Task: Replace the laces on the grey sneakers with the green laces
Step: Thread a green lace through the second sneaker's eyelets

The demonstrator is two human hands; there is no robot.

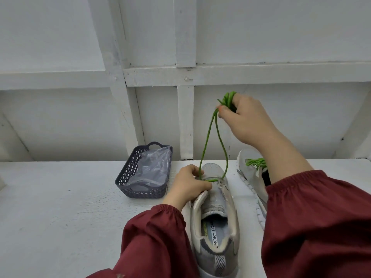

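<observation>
Lacing has barely started here: the green lace (228,98) is only through the bottom eyelets of the near sneaker (213,203). The right hand (248,121) grips both bunched ends high above, and the left hand (188,184) pinches the lace right at the eyelets. Next I'd guess they even up the ends, then cross them upward.

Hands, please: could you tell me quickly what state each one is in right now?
Left hand: grips the grey sneaker beside its front eyelets.
Right hand: holds the bunched green lace, raised above it.
</observation>
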